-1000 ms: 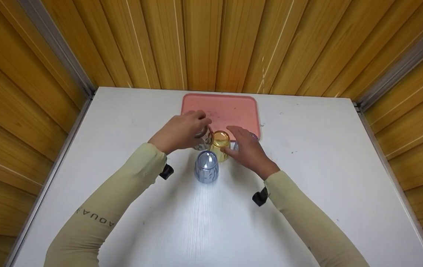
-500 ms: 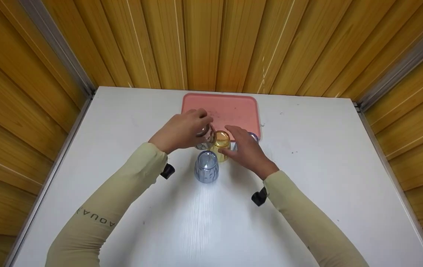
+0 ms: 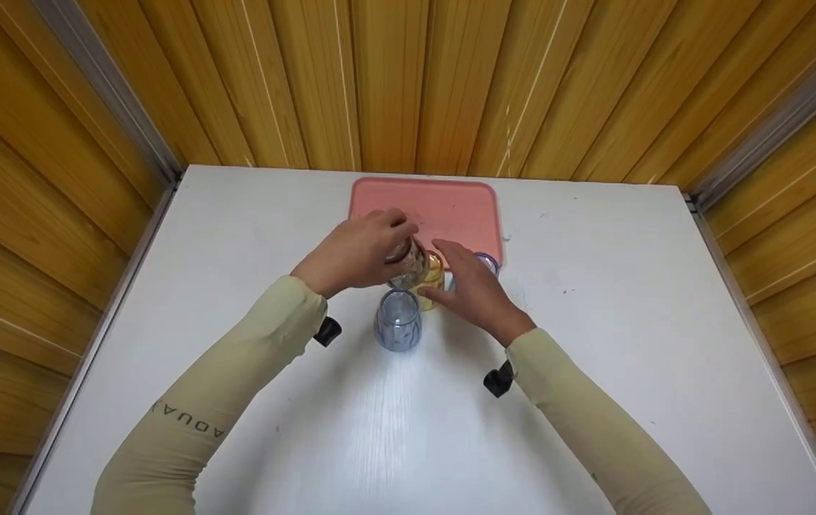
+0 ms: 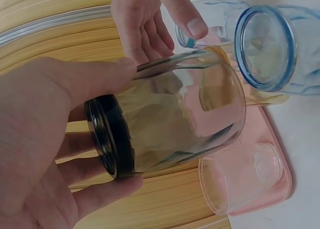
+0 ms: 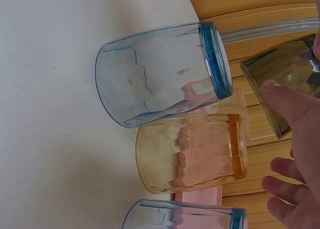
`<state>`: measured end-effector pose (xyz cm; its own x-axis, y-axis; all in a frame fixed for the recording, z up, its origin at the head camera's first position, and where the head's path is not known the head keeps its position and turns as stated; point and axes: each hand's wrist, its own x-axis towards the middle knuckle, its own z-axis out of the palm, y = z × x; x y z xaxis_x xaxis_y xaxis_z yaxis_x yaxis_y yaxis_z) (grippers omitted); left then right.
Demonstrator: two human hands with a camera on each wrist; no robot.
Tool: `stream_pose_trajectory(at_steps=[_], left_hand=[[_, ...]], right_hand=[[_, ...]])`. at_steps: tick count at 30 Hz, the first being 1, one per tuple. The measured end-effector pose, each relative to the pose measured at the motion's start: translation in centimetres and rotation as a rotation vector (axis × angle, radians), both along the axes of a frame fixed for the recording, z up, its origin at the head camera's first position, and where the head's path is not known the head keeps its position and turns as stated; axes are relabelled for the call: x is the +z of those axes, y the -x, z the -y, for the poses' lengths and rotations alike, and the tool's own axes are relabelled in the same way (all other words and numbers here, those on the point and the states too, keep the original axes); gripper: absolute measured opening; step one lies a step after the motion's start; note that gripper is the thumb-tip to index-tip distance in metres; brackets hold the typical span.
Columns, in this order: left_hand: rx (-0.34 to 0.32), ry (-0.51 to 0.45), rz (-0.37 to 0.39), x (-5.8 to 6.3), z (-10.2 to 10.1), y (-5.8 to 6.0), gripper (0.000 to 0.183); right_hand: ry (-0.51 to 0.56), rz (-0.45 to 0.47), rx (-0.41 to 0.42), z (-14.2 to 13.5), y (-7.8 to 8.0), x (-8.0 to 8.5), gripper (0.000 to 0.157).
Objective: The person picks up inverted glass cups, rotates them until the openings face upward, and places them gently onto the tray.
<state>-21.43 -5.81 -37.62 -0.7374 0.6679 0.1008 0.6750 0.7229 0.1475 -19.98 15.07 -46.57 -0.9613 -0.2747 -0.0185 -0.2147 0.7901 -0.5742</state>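
Note:
My left hand (image 3: 361, 254) grips a smoky brown glass (image 4: 165, 109) by its thick dark base, mouth downward, thumb on one side and fingers on the other. In the head view this glass overlaps an amber glass (image 3: 435, 275) and sits just behind a blue glass (image 3: 398, 322). Both of those stand upside down on the table. My right hand (image 3: 475, 290) is beside the amber glass, thumb and fingers spread apart and holding nothing. Another upside-down blue glass (image 3: 488, 262) is partly hidden behind it. In the right wrist view my right thumb (image 5: 287, 96) overlaps the smoky glass.
A pink tray (image 3: 450, 207) lies at the back of the white table (image 3: 593, 322). The left wrist view shows a clear glass (image 4: 240, 179) at the tray; my left hand hides it from the head camera. Wood-patterned walls (image 3: 393, 86) enclose the back and sides.
My left hand has shifted a little to the right with the smoky glass, which now covers more of the amber glass. My right hand has stayed nearly still, drifting slightly left.

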Motion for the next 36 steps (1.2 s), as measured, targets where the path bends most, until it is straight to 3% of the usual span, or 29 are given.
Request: stream_pose_trajectory(at_steps=[18,36], left_hand=[[-0.026,-0.066,0.0,-0.22,-0.33,0.12,0.048],[-0.02,-0.065,-0.003,-0.9,-0.73,0.15,0.044]], right_hand=[[0.026,-0.029,0.019,0.1,0.18,-0.24,0.09],[0.078,0.036,0.001,0.17,0.17,-0.14,0.092]])
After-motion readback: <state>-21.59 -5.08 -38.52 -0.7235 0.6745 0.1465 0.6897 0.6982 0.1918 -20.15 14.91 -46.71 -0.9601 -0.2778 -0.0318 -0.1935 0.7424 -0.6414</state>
